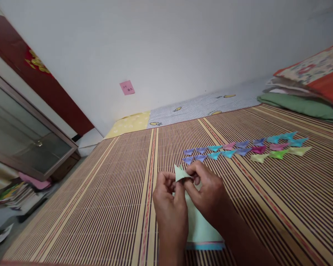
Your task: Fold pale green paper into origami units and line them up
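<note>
Pink note (pixel 127 88) on the wall (pixel 166 51): handwriting (pixel 129 89) too small to read

- Left hand (pixel 170 208) and right hand (pixel 208 186) pinch a pale green folded paper (pixel 181 173).
- Below them, near: paper stack (pixel 201 225) on a striped mat (pixel 100 192).
- Farther right: two rows of colourful paper shapes (pixel 242 152).

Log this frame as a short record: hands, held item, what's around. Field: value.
left hand: pinching folded paper from its left
right hand: fingers at the paper's right side
held item: pale green, pointed
below hands: paper stack, pale green on top, pink and blue at near edge
surface: striped mat
beyond hands: folded shapes in two rows, mixed colours, extending right
wall: pink note, writing unreadable
far right: green cloth
</note>
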`<state>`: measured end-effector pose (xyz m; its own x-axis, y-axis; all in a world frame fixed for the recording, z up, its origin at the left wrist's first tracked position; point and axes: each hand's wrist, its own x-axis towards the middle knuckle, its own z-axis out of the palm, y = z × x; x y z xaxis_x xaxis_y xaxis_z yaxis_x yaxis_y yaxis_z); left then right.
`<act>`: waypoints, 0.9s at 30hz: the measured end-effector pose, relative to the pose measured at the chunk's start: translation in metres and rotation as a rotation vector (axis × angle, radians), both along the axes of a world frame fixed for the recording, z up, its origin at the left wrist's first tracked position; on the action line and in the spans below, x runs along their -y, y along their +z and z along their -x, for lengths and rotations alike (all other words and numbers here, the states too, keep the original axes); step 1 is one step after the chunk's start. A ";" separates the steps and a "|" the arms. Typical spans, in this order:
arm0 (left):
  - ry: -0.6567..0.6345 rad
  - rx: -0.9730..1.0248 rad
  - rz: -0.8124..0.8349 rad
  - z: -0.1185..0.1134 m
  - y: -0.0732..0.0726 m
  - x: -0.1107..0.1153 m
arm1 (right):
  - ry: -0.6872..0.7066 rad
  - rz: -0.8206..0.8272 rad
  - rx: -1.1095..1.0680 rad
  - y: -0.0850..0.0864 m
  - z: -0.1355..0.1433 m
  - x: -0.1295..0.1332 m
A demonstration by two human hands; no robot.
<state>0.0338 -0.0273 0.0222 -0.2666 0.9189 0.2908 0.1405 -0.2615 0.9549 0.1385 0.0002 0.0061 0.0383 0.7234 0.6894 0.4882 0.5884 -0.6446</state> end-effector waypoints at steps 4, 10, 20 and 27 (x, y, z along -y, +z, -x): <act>-0.034 -0.080 0.020 0.001 0.002 0.005 | 0.003 0.004 -0.018 0.000 -0.001 0.001; 0.042 -0.049 0.012 -0.004 0.007 0.006 | -0.019 -0.189 0.083 -0.001 0.003 0.001; 0.164 0.019 0.035 -0.012 0.012 0.011 | -0.069 -0.260 0.093 -0.002 0.008 0.002; 0.202 -0.067 -0.066 -0.010 0.007 0.009 | -0.037 -0.233 0.053 -0.004 0.008 0.002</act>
<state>0.0441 -0.0365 0.0287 -0.4216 0.8271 0.3716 0.2587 -0.2831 0.9236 0.1304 -0.0019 0.0023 0.0217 0.5429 0.8395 0.5416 0.6994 -0.4664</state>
